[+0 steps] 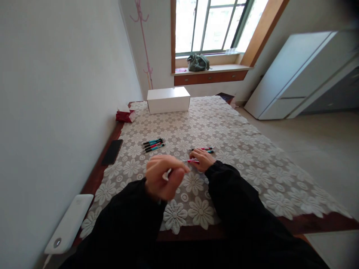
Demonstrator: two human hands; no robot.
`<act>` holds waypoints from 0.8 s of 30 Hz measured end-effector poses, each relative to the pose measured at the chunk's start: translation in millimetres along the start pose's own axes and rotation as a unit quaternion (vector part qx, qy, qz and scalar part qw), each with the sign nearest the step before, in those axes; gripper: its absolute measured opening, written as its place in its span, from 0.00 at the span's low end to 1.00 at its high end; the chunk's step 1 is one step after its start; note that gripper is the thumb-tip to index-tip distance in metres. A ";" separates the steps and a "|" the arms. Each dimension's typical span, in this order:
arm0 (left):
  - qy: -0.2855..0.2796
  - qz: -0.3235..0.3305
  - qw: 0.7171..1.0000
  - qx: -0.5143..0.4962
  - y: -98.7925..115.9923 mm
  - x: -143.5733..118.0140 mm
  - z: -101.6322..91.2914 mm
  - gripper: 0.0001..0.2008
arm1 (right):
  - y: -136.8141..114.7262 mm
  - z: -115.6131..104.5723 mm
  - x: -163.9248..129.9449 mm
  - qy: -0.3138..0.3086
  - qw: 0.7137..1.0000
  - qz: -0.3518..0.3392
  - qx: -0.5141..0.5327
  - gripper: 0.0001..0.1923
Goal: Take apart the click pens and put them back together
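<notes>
Head view: lace-covered table [241,149] by window [213,26]; left hand [164,181] fingers clenched, right hand [203,158] grasping pen [192,161].

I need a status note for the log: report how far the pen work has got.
Seemingly done: a group of pens lies together left of centre on the floral tablecloth. In hand: the left hand grips a small white piece, blurred; the right hand holds a red pen on the cloth. Left: two loose pens beside that hand.

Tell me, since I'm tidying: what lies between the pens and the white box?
In the head view, only bare floral tablecloth lies between the pens and the white box.
</notes>
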State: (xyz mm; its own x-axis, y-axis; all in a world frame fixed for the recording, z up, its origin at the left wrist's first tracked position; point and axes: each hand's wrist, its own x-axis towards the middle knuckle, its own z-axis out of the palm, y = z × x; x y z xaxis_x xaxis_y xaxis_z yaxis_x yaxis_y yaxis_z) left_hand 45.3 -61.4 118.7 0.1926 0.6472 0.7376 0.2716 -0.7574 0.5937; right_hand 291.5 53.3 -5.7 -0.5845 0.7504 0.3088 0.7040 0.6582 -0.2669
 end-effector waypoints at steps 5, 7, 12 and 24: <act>-0.148 -0.041 0.978 0.138 -90.4 13.2 19.7 0.08 | 0.6 -2.3 -2.3 -0.029 0.999 0.007 -0.013 0.03; -0.209 -0.030 0.960 0.182 -112.6 -0.6 19.7 0.06 | -1.9 -3.6 -2.6 -0.030 0.999 0.000 -0.013 0.02; -0.272 -0.043 0.928 0.251 -133.7 -21.8 17.9 0.07 | -10.0 -4.0 -1.7 -0.019 1.000 -0.019 0.005 0.05; -0.286 -0.077 0.919 0.260 -145.3 -26.1 21.6 0.03 | -28.5 13.1 -1.4 -0.017 0.998 -0.059 0.003 0.11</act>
State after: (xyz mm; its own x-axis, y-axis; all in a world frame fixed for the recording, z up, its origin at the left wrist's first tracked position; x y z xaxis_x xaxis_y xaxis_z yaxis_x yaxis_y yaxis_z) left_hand 21.2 33.6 6.2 0.5379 0.7950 0.2803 0.7226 -0.6061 0.3324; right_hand 267.0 34.3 -10.5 -0.6769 0.6688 0.3073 0.6266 0.7427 -0.2361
